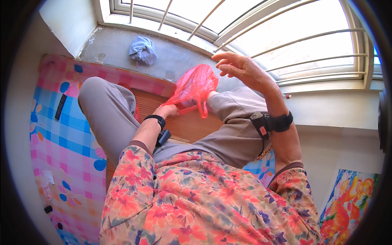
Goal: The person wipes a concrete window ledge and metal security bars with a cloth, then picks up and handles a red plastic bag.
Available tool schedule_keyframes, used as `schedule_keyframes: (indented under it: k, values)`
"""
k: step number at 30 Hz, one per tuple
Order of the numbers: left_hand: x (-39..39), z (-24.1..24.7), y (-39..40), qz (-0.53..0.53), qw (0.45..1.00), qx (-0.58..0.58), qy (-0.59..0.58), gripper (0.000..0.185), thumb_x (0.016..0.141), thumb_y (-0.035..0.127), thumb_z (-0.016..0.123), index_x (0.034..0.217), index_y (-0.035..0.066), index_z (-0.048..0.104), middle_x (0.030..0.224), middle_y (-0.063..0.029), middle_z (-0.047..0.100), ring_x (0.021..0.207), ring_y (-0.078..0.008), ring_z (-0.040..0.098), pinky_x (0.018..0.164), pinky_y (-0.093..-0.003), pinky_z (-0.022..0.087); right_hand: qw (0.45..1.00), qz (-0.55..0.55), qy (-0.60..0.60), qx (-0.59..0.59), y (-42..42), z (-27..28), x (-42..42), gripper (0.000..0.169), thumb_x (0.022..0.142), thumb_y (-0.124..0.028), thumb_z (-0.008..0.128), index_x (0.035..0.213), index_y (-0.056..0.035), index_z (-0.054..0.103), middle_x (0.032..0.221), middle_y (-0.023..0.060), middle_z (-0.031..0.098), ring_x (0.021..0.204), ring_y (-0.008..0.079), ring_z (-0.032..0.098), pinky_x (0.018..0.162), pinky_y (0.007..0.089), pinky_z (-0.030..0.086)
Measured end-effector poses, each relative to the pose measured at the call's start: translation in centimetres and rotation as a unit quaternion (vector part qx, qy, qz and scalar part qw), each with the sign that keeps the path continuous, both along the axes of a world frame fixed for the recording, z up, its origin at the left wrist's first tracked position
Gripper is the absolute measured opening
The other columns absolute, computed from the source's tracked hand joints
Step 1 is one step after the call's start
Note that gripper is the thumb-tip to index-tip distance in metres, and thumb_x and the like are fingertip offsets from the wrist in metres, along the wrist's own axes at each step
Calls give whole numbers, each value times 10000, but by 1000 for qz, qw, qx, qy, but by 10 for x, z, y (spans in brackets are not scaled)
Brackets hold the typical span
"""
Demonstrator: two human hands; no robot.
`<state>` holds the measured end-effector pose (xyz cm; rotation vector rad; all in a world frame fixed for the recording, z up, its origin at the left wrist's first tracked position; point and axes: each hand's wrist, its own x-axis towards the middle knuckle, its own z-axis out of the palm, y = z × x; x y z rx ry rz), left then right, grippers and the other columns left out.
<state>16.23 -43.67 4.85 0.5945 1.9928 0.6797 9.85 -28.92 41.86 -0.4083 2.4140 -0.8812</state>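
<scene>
A thin red plastic bag [196,85] spreads between my knees, its upper part puffed out and its handles hanging loose. My left hand [169,111] is at the bag's lower left edge, its fingers closed on the plastic and partly covered by it. Raised to the upper right of the bag is my right hand [231,65], with fingers curved and apart, holding nothing, in front of the window sill. Whatever may be inside the bag cannot be made out. A brown slatted mat [196,125] lies under the bag.
A crumpled blue-grey cloth [143,50] lies on the window ledge [110,43]. Beyond it are window bars [204,20]. On the left, a black remote control [61,107] rests on a checked, leaf-patterned sheet [70,134]. My bent legs flank the mat. A colourful fish picture [346,202] is at lower right.
</scene>
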Motion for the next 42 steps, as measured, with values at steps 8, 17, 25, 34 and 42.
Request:
schedule_keyframes:
  k: [8,17,25,34,42]
  values:
    - [-11,-31,0,69,995,-69,20,381,868,274,474,1213,144,571,1257,-144,536,1158,-310,518,939,-397,421,999,17,35,-23,-3,23,29,340,917,-260,541,1189,-57,542,905,79,643,852,129,599,782,267,480]
    - [-64,19,-38,218,965,-121,-80,469,874,445,467,1214,132,549,1206,-126,558,1113,-284,522,897,-412,445,1000,-21,1,-9,7,15,65,307,903,-192,545,1189,-80,548,960,109,633,868,127,595,761,269,475]
    - [-99,14,-23,501,851,149,-49,426,881,379,504,1201,101,543,1163,-82,578,1050,-260,540,881,-408,448,1000,3,-17,3,0,6,58,319,911,-171,552,1218,-86,532,984,80,617,900,109,568,794,259,466]
    - [-196,86,-58,580,569,583,-26,383,889,306,547,1187,66,537,1115,-33,600,979,-232,561,862,-403,452,1000,2,-4,12,3,-4,62,365,907,-182,556,1254,-89,493,966,82,607,875,120,571,793,273,472]
    - [-155,196,-38,202,764,537,296,313,913,172,524,1205,62,508,1109,-35,591,980,-190,561,883,-344,454,971,-123,206,-9,34,-32,33,720,790,-147,686,1394,-117,295,1243,156,497,828,150,584,780,297,483]
